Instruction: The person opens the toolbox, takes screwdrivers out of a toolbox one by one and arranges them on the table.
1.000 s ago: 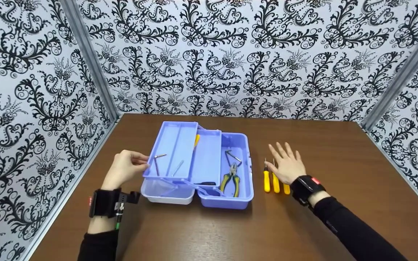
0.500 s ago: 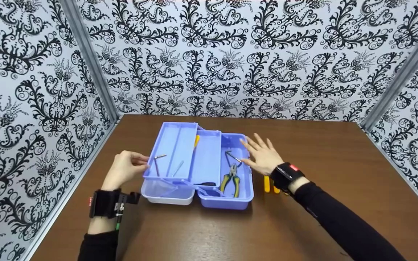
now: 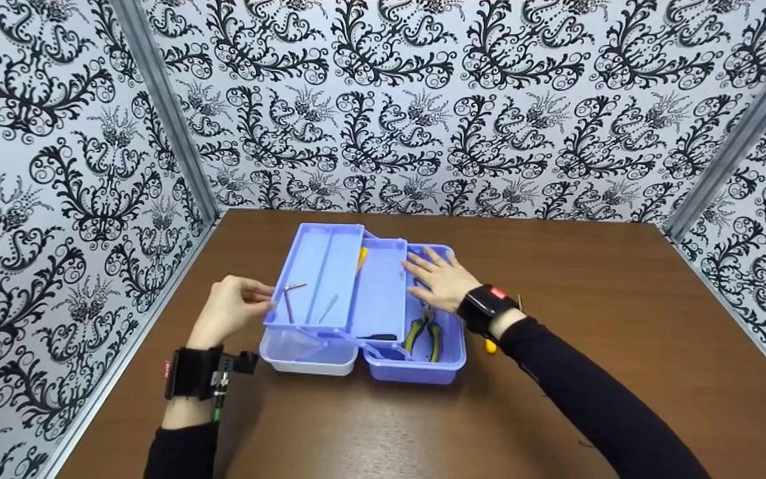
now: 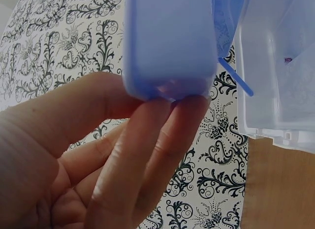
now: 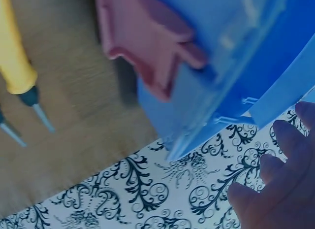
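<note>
An open lilac toolbox (image 3: 416, 374) with stepped trays stands on the table. At the left rim of its upper tray (image 3: 314, 263), my left hand (image 3: 231, 311) pinches the edge between thumb and fingers; the left wrist view shows fingertips under the tray end (image 4: 172, 47). That tray carries an L-shaped hex key (image 3: 288, 303) and a thin metal rod (image 3: 328, 309). My right hand (image 3: 446, 285), fingers spread, hovers over the right compartment beside the middle tray (image 3: 381, 286); contact cannot be told. Below it, yellow-and-black pliers (image 3: 435, 340) lie partly covered.
Right of the box, a yellow handle (image 3: 490, 346) shows past my right wrist; the right wrist view has a yellow-handled screwdriver (image 5: 15, 56) and another shaft. A yellow handle (image 3: 361, 258) and a black handle (image 3: 380, 337) lie within the box. Patterned walls (image 3: 396, 120) enclose the table.
My right hand has moved left from above the yellow screwdrivers to over the toolbox's right compartment. The left hand keeps its hold on the tray edge.
</note>
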A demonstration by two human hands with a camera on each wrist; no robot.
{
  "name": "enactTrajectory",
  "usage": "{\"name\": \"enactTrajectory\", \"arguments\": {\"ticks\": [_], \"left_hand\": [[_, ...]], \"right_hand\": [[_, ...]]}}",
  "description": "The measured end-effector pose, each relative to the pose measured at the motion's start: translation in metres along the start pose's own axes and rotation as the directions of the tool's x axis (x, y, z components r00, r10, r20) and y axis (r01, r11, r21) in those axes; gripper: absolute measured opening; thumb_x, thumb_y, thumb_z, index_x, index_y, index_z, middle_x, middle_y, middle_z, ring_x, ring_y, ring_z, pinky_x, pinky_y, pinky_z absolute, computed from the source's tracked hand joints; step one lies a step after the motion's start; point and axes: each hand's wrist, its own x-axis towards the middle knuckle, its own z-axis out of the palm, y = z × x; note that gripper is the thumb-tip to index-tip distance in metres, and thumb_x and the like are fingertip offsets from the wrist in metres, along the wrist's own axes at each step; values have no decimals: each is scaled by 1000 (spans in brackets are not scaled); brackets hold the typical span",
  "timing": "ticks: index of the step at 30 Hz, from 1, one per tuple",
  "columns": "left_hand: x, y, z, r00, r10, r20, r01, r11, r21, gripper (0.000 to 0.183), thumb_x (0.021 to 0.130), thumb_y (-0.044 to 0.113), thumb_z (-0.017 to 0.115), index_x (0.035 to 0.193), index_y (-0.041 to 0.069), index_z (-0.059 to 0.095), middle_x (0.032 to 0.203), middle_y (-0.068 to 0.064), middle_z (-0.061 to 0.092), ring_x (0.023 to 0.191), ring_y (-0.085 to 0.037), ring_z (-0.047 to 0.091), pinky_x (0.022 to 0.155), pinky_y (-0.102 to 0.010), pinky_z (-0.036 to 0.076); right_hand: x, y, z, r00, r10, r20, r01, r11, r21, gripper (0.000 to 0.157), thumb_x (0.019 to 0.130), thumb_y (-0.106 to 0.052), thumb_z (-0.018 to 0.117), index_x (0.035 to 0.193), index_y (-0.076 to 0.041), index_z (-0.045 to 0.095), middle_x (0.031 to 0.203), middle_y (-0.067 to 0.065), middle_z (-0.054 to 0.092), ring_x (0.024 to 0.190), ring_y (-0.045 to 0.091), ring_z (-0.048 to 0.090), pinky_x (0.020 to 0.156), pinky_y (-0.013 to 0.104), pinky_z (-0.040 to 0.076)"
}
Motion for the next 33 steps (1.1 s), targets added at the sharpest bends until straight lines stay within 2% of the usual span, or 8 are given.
{"name": "enactTrajectory", "arguments": {"ticks": [6,13,20,25,33], "left_hand": [[1,0,-3,1000,-13,5,13,1000,-2,21,84,3,73,104,-4,73,95,-20,76,85,-29,75,76,-31,62],[-1,-1,-2,1000,-11,9,11,1000,-2,21,84,2,72,104,-5,73,95,-21,75,85,-30,75,75,-29,62],[-1,0,-3,1000,-10,2,10,1000,3,21,84,3,73,103,-4,74,94,-20,76,84,-29,75,74,-27,62],[0,0,-2,1000,-4,6,4,1000,5,21,84,3,73,104,-4,74,95,-20,76,86,-30,75,76,-31,62],[0,1,1,1000,5,1,-5,1000,17,22,83,3,73,104,-4,74,95,-20,76,87,-30,75,77,-32,62]], "right_hand": [[21,-20,-5,1000,4,0,-4,1000,-6,65,101,-50,44,154,-14,34,160,13,33,153,35,13,122,64,13],[39,-39,-4,998,15,54,-13,999,-43,65,102,-50,42,156,-15,30,162,8,28,154,33,13,123,61,13],[53,-46,-1,997,22,69,-17,998,-64,67,100,-47,47,156,-15,28,163,7,29,154,33,14,124,60,12],[66,-48,9,999,12,51,-8,997,-83,68,99,-46,50,156,-14,30,163,3,28,154,31,13,125,56,13],[69,-53,11,999,-12,46,15,997,-70,61,100,-39,52,152,-9,38,162,6,31,154,31,15,124,55,19]]}}
